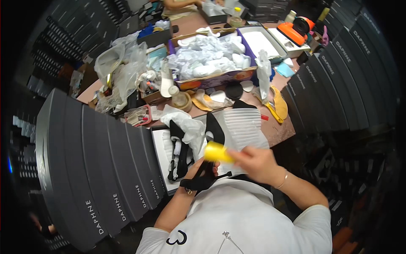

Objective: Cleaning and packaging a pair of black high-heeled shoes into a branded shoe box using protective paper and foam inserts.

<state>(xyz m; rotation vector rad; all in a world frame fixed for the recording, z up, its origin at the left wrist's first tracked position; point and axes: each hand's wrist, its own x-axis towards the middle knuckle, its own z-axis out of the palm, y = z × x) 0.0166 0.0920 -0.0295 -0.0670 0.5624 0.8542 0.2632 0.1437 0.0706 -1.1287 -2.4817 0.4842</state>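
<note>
My left hand point(195, 168) grips a black high-heeled shoe point(201, 182) in front of my white shirt. Its pointed toe is up and its ankle strap with a small buckle hangs near my wrist. My right hand point(258, 164) is closed around a yellow cylindrical object point(218, 152) in front of the shoe. The object is smeared by motion and hides the shoe's middle; its exact kind cannot be made out. To the left, a second black shoe point(181, 157) lies in an open white-lined box point(159, 146) beside crumpled white tissue point(184, 122).
Tall stacks of dark grey shoe boxes point(97, 169) stand close on my left, and more boxes point(334, 72) on my right. Behind the ribbed white padding point(243, 122) is a purple carton point(220, 78) of white wrapped pieces. An orange device point(292, 33) and a co-worker's arm point(177, 4) are farther back.
</note>
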